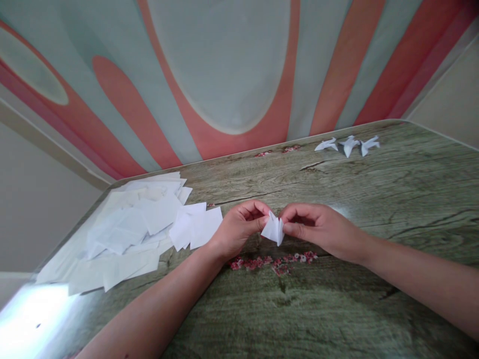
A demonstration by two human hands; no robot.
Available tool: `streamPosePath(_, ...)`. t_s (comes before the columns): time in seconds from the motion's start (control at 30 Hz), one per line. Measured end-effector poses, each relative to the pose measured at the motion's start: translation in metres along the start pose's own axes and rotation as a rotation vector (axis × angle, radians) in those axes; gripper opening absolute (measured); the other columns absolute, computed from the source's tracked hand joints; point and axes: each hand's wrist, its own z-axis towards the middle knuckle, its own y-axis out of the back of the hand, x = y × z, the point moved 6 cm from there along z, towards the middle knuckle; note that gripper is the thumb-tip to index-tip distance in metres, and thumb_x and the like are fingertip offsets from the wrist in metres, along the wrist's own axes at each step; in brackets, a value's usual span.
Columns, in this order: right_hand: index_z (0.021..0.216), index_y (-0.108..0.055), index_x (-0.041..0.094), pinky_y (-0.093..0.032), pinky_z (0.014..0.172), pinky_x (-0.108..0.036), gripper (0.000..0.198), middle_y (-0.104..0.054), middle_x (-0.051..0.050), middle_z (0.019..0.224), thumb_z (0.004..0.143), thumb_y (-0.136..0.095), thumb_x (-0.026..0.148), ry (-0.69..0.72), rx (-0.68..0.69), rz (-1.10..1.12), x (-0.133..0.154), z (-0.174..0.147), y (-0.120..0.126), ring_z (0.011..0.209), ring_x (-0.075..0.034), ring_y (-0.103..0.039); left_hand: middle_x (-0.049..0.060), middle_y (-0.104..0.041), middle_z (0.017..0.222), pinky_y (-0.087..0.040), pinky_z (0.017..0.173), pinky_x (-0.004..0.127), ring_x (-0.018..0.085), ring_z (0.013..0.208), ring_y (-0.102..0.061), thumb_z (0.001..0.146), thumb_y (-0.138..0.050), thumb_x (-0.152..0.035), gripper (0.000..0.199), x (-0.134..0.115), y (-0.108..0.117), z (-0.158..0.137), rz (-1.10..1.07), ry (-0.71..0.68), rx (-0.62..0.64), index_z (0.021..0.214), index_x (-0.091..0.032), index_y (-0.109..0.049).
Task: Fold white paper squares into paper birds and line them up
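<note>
Between my two hands is a small piece of folded white paper, pinched above the table with a point facing down. My left hand grips its left side between thumb and fingers. On the other side, my right hand pinches the right edge the same way. The inner folds are too small to make out. Just left of my left hand lie several loose square white sheets. At the back right stand three folded paper birds, close together in a row.
A large spread pile of white paper covers the left of the wood-grain table. Behind the table's far edge rises a wall with red and grey-green shapes. Bright light glares at the lower left corner.
</note>
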Motion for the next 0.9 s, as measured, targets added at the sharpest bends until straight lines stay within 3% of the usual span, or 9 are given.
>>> streamPosePath(0.3,0.079,-0.063,0.017,-0.039,0.068,-0.025,0.021,-0.059,0.002,0.075,0.078,-0.072,0.037,-0.141,-0.029,0.421,-0.014,0.003,-0.010,0.070,-0.011,-0.051,0.000,-0.060,0.075,-0.042,0.063,0.021,0.009,0.064,-0.054,0.073,-0.078,-0.027,0.022,-0.003,-0.003,-0.002,0.011,-0.024,0.021,0.080,-0.013,-0.062)
streamPosePath(0.6,0.076,-0.061,0.017,-0.039,0.068,-0.024,0.021,-0.058,0.004,0.071,0.072,-0.077,0.029,-0.191,-0.042,0.567,-0.019,0.003,-0.013,0.068,-0.009,-0.051,0.000,-0.061,0.075,-0.044,0.064,0.021,0.010,0.066,-0.055,0.071,-0.079,-0.025,0.022,-0.006,-0.008,-0.002,0.002,-0.021,0.058,0.081,-0.013,-0.063)
streamPosePath(0.77,0.079,-0.058,0.019,-0.043,0.072,-0.026,0.024,-0.060,0.004,0.075,0.070,-0.078,0.027,-0.233,-0.017,0.631,-0.022,0.002,-0.016,0.071,-0.010,-0.056,0.003,-0.065,0.086,-0.045,0.068,0.023,0.011,0.073,-0.058,0.073,-0.077,-0.026,0.024,-0.008,-0.014,-0.006,0.047,0.024,0.087,0.094,-0.016,-0.069)
streamPosePath(0.9,0.080,-0.057,0.019,-0.043,0.068,-0.027,0.027,-0.061,0.003,0.073,0.069,-0.079,0.032,-0.248,0.043,0.589,-0.024,0.002,-0.018,0.069,-0.011,-0.056,0.003,-0.065,0.082,-0.045,0.067,0.024,0.012,0.071,-0.058,0.071,-0.078,-0.030,0.022,-0.011,-0.017,-0.008,0.106,0.040,0.118,0.083,-0.013,-0.071)
